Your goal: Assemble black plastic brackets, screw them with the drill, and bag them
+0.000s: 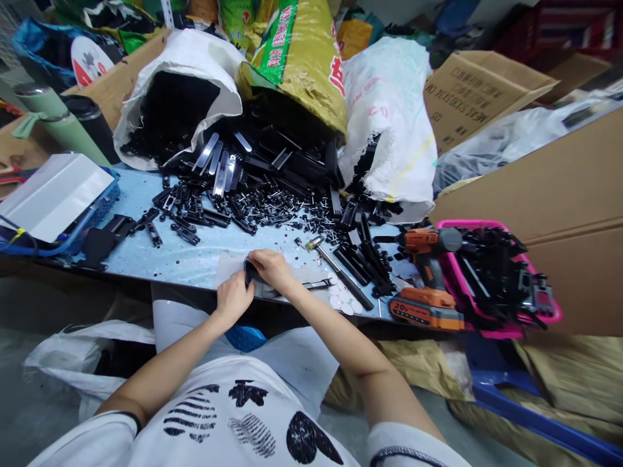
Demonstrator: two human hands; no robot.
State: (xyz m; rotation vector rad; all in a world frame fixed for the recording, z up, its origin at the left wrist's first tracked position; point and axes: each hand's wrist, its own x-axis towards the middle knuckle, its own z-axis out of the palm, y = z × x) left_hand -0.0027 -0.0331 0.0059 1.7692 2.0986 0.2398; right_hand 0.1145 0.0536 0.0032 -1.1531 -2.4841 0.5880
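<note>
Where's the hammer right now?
In the head view, the hammer lies on the blue tabletop, right of the right hand, its handle beside the white discs and left of the orange drill.

The left hand (236, 295) is curled, fingers folded inward. The right hand (271, 267) sits just beside it, at its 2 o'clock, thumb and fingers drawn together in a pinch. The left forearm (180, 353) points between 1 and 2 o'clock, the right forearm (335, 331) between 10 and 11. Both elbows bend, the right elbow (374, 375) at 4 o'clock from the hands.
</note>
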